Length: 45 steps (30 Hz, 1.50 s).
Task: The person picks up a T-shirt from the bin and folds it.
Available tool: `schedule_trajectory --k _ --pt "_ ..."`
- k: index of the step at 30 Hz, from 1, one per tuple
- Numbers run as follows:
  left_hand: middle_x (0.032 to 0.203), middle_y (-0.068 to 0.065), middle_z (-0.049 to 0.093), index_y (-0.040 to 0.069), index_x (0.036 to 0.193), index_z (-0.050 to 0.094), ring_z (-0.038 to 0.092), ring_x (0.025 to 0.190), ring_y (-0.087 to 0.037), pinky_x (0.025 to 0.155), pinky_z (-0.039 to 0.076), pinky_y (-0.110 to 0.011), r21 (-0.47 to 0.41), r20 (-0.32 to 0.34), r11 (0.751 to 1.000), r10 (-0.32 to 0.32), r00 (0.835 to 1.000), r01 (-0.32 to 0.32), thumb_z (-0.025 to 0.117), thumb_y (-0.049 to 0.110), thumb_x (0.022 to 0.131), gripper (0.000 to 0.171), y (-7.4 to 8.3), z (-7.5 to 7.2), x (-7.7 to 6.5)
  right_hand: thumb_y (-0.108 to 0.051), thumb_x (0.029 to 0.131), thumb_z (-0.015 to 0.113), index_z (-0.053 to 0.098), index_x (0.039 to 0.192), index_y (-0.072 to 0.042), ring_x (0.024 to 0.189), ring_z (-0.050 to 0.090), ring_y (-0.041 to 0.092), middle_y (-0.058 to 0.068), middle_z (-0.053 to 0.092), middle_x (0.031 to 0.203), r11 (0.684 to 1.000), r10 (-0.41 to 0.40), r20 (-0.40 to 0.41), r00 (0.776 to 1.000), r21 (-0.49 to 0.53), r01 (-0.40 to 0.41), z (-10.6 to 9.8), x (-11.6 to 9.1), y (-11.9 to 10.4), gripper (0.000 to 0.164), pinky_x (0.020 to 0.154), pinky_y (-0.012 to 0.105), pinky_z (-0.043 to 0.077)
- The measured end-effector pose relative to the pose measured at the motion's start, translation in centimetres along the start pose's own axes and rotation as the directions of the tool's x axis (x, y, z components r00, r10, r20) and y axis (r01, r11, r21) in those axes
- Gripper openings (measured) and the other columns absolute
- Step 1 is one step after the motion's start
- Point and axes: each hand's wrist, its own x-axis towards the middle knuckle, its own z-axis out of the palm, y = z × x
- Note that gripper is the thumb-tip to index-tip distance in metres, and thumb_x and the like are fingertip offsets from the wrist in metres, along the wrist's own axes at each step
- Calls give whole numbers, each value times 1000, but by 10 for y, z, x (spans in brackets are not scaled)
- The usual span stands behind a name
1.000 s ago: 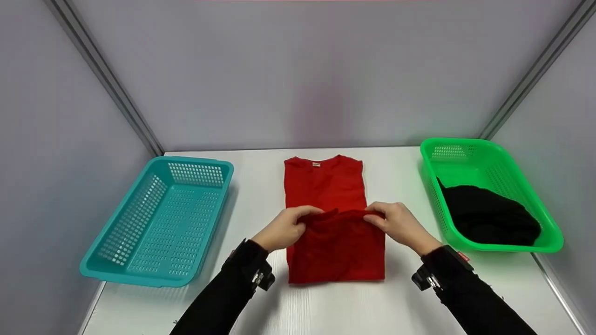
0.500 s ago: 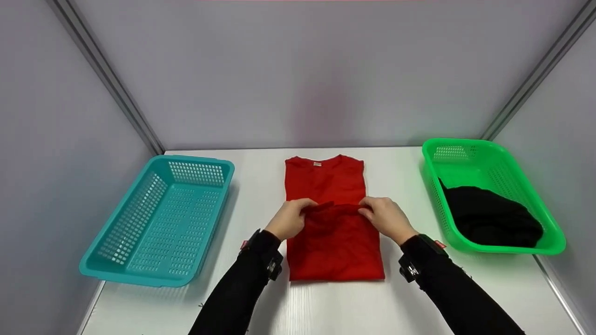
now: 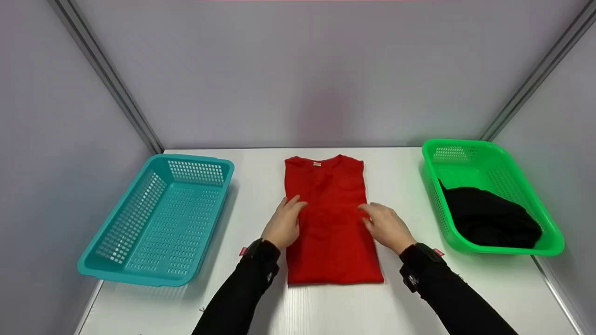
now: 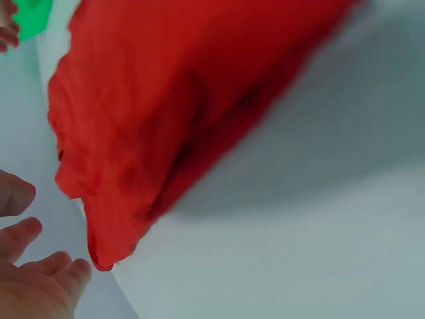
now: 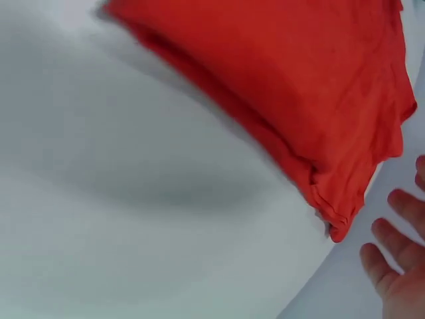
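A red shirt (image 3: 333,242), folded into a long rectangle, lies in the middle of the white table with its neckline and small label at the far end. My left hand (image 3: 283,224) is over its left edge, fingers spread and holding nothing. Across from it, my right hand (image 3: 387,227) hovers at the right edge with relaxed fingers and nothing in them. In the left wrist view, the fingers (image 4: 20,236) are apart from the red cloth (image 4: 133,153). The right wrist view likewise shows loose fingers (image 5: 398,242) beside the shirt's corner (image 5: 339,226).
A blue-green plastic basket (image 3: 205,251) stands on the left of the white table (image 3: 335,309). On the right is a green basket (image 3: 470,163) with black cloth (image 3: 491,218) inside. Grey panels (image 3: 326,70) close off the back and both sides.
Both hands moved the pinched red hem away from me and let it go. The lower part of the shirt now lies flat over the rest, and the fingers have spread.
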Motion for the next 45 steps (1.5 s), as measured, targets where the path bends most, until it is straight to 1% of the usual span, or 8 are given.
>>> schedule_trajectory --k 4,11,23,28,33,36,41,45 --pt "144 -15 59 8 129 67 47 142 -37 119 34 -45 168 50 967 184 982 -189 62 0 96 34 -9 11 -25 0 90 73 69 117 -1 119 65 40 16 72 115 986 -157 78 985 -39 160 8 -23 2 28 99 52 52" --pt "148 -9 57 13 141 62 50 141 -28 115 40 -37 337 287 816 386 877 -469 60 15 100 41 -25 35 -73 -21 94 74 68 131 -7 129 59 37 16 66 136 932 -333 252 909 -61 358 24 -68 2 40 106 54 47" --pt "159 -6 44 12 151 49 40 148 -23 117 38 -39 505 315 706 385 867 -497 55 34 104 52 -50 52 -110 -20 91 75 62 139 -9 128 61 32 16 60 143 853 -442 186 878 -216 475 40 -121 29 52 95 42 56" --pt "118 -4 61 15 107 63 61 108 -23 87 55 -31 607 184 582 559 808 -541 63 13 97 11 -48 54 -110 -12 102 51 63 110 -5 119 67 29 16 68 131 754 -544 118 831 -365 546 42 -122 30 16 95 39 56" --pt "94 2 58 18 90 61 56 80 -16 63 48 -25 682 156 491 627 764 -542 72 12 88 12 -45 53 -109 -16 111 14 59 93 -6 111 71 28 16 72 122 732 -574 84 815 -395 556 43 -117 28 49 92 39 58" --pt "91 4 59 18 90 62 58 80 -15 64 49 -25 665 134 535 601 788 -521 75 12 86 15 -41 46 -107 -11 104 42 63 96 -5 103 73 28 15 75 112 775 -557 26 830 -342 531 38 -114 26 24 89 41 59" --pt "91 3 60 15 91 61 58 82 -16 68 49 -26 498 -15 761 487 873 -416 75 11 84 16 -30 23 -101 -1 70 80 66 101 -6 94 74 24 10 76 101 886 -447 -151 882 -209 413 18 -103 22 34 82 38 60" --pt "92 3 62 14 92 62 59 83 -15 70 51 -27 319 -215 879 431 877 -354 72 6 81 17 -20 1 -91 7 72 79 68 104 -4 92 74 19 7 76 103 938 -346 -268 899 -93 333 -5 -90 15 35 78 30 60"
